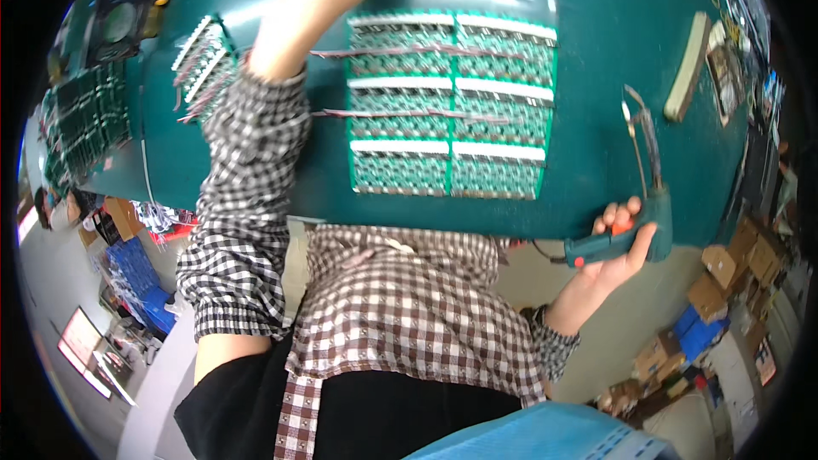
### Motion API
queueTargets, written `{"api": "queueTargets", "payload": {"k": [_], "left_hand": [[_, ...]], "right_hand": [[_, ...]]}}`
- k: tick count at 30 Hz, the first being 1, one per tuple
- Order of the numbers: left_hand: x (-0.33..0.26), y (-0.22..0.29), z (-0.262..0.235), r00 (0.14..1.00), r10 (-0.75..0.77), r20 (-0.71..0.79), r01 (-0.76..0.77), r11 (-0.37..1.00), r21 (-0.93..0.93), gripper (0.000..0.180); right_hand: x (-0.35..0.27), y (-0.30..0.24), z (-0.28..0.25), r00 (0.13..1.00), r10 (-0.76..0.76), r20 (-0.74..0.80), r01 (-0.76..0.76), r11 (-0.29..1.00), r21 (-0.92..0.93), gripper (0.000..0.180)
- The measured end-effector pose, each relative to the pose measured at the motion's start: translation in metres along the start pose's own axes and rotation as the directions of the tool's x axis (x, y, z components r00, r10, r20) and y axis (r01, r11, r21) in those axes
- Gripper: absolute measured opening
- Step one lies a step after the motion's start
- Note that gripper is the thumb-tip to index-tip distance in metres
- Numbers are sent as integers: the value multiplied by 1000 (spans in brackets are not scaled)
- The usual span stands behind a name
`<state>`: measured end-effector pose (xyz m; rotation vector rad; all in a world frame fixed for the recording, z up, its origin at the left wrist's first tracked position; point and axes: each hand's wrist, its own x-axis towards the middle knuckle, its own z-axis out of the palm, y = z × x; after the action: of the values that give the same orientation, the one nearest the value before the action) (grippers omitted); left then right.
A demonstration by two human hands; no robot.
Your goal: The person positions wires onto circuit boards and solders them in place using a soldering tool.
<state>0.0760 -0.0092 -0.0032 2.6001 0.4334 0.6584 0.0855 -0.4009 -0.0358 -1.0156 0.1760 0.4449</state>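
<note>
Right hand point(618, 243) grips soldering gun point(635, 221) — beside circuit boards point(452, 102) (green).

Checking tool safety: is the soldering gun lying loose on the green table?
No, the right hand holds the soldering gun by its handle at the edge of the green table, tip pointing over the mat.

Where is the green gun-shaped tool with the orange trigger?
In the head view, the green gun-shaped tool is in the person's right hand, at the near right edge of the green table, right of the green circuit board panel.
</note>
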Motion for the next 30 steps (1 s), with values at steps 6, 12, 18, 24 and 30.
{"api": "queueTargets", "payload": {"k": [6,12,18,24,30], "left_hand": [[-42,70,-12,946,191,262,-147,973,-177,11],[-78,91,16,895,143,422,-38,968,-249,9],[-75,96,12,915,88,393,-21,985,-171,7],[-77,95,34,896,117,429,-49,985,-166,7],[-84,98,44,934,81,349,-20,984,-175,6]], "right_hand": [[4,-2,5,1000,16,19,-16,1000,-13,38],[-12,-14,18,997,-57,52,62,993,-101,40],[-25,-21,19,994,-106,30,110,977,-181,42],[-28,-23,20,994,-84,70,96,979,-179,40],[-33,-22,21,995,-90,52,101,955,-279,42]]}}
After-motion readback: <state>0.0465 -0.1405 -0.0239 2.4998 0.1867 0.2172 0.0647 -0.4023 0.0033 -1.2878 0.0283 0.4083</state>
